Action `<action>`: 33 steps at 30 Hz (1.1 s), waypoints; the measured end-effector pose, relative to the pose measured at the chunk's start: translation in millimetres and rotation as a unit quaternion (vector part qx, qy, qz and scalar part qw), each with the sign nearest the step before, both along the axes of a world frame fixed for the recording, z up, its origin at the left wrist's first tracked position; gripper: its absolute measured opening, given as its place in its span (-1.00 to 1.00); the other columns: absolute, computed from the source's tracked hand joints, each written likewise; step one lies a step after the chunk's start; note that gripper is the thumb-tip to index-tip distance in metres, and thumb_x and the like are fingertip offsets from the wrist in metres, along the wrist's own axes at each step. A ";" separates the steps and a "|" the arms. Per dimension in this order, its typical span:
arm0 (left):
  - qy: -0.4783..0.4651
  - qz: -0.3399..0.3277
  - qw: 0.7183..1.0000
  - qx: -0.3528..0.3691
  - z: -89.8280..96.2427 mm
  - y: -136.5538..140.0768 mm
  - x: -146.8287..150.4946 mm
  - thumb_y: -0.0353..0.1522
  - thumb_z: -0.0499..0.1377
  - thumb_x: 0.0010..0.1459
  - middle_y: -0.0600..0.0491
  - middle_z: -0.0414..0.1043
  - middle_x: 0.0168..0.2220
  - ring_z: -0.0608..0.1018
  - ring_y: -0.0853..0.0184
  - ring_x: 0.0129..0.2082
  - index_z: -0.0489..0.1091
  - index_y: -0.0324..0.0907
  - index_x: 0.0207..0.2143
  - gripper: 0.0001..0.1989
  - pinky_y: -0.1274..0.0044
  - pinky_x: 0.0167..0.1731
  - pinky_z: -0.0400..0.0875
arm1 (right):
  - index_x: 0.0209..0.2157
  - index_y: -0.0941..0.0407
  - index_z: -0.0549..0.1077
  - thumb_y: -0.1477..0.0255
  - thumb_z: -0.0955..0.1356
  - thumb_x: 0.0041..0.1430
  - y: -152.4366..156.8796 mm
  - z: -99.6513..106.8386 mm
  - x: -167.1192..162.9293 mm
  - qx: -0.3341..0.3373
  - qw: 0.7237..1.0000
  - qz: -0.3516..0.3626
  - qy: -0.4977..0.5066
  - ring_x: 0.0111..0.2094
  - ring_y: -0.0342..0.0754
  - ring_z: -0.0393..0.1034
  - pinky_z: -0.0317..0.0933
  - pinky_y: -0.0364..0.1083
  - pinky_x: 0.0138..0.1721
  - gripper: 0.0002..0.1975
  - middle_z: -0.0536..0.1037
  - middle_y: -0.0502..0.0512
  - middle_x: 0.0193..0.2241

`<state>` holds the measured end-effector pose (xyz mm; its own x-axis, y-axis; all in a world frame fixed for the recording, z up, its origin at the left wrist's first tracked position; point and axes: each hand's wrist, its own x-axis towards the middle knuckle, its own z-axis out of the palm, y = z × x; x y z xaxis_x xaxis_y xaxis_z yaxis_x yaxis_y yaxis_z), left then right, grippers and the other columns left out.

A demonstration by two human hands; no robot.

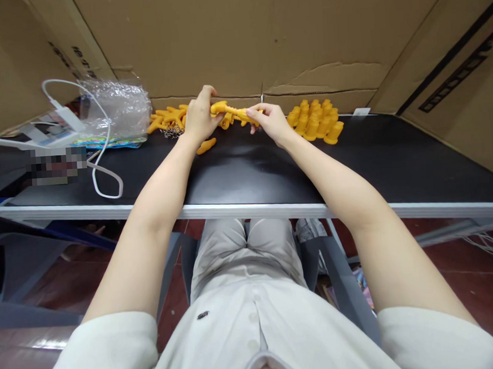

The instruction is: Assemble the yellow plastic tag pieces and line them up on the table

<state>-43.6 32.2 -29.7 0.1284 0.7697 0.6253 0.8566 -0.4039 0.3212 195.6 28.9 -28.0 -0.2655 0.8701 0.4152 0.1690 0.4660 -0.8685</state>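
My left hand is closed on the left end of a long yellow plastic part held above the table's far side. Its other end is pinched by the thumb and fingers of my right hand. Whether this is one piece or two joined pieces I cannot tell. Beneath my left wrist lies a loose curved yellow piece. Branching yellow pieces are heaped left of that hand, beside small shiny metal parts. More yellow pieces sit partly hidden between my hands.
Several yellow cylinders with flared bases stand upright in rows at the right. A clear plastic bag, a white cable and a white power strip occupy the left. A cardboard wall closes off the back of the black table.
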 end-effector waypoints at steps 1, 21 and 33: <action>-0.001 -0.010 1.000 0.008 2.6 -2.3 0.4 -0.25 0.25 0.36 -0.15 0.54 0.36 0.56 -0.04 0.39 0.36 0.06 0.40 -0.42 0.17 0.44 0.38 | -0.26 0.06 0.57 -0.21 0.57 0.24 2.1 -1.8 0.7 0.007 1.000 -0.002 -0.007 -0.40 -0.04 0.55 0.59 0.00 -0.20 -0.41 0.53 -0.01 -0.45; 0.132 0.010 0.988 -0.078 14.9 -30.7 33.8 -0.36 0.23 0.25 -0.15 0.67 0.11 0.67 -0.05 0.14 0.57 -0.14 0.26 -0.48 0.26 0.19 0.50 | 0.22 0.20 0.43 0.42 0.24 0.51 -2.4 -2.8 16.8 0.258 0.818 -0.100 -0.505 0.22 0.41 0.47 0.20 0.33 0.28 -0.64 0.60 0.46 0.12; 0.121 0.021 0.991 -0.051 15.7 -31.2 36.9 -0.33 0.26 0.19 -0.11 0.70 -0.01 0.64 -0.08 0.13 0.57 -0.09 0.21 -0.49 0.26 0.14 0.50 | 0.24 0.19 0.38 0.36 0.17 0.53 0.6 -3.8 22.0 0.266 0.834 -0.078 -0.477 0.22 0.38 0.46 0.16 0.32 0.29 -0.60 0.61 0.47 0.17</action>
